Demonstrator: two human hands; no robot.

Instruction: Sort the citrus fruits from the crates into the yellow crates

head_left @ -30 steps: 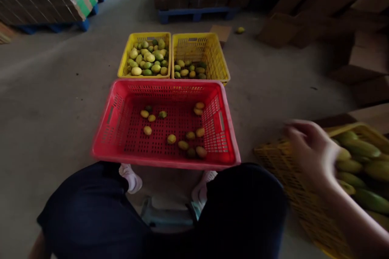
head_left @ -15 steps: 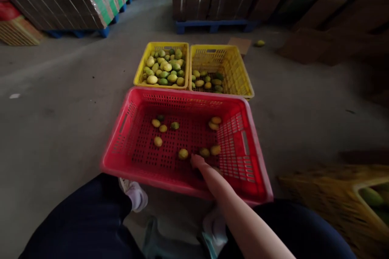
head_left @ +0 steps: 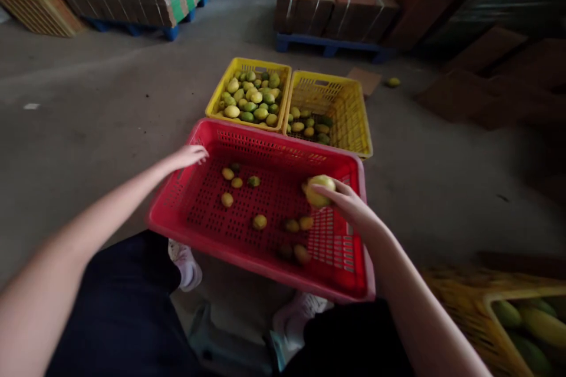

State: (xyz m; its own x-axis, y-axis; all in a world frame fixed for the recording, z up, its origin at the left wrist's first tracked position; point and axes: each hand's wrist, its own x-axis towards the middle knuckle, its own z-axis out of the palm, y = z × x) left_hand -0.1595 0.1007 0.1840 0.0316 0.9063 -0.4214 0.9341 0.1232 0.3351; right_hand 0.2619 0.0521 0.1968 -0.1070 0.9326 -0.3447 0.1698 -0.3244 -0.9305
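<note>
A large red plastic crate (head_left: 260, 274) stands in front of me with several oval, lemon-like fruits scattered on its slotted bottom. Over its right side, my right hand (head_left: 347, 197) grips a yellow-green fruit (head_left: 319, 191), thumb in front and fingers behind. That fruit partly hides another one behind it. At the crate's far left corner, my left hand (head_left: 191, 156) hovers at the rim, fingers stretched out and holding nothing. A single yellow fruit (head_left: 259, 222) lies near the middle of the crate bottom.
Beyond the red crate stand a fuller yellow crate (head_left: 212, 94) of fruit and a partly filled yellow crate (head_left: 360, 106). Another fruit crate (head_left: 489, 306) is at lower right. Strapped cartons (head_left: 305, 9) rest on a blue pallet (head_left: 329, 47). One fruit (head_left: 392, 82) lies on the floor.
My right hand has come up from the crate bottom and moved right, now with a fruit in it. My left hand has entered view at the left rim. The view has shifted slightly.
</note>
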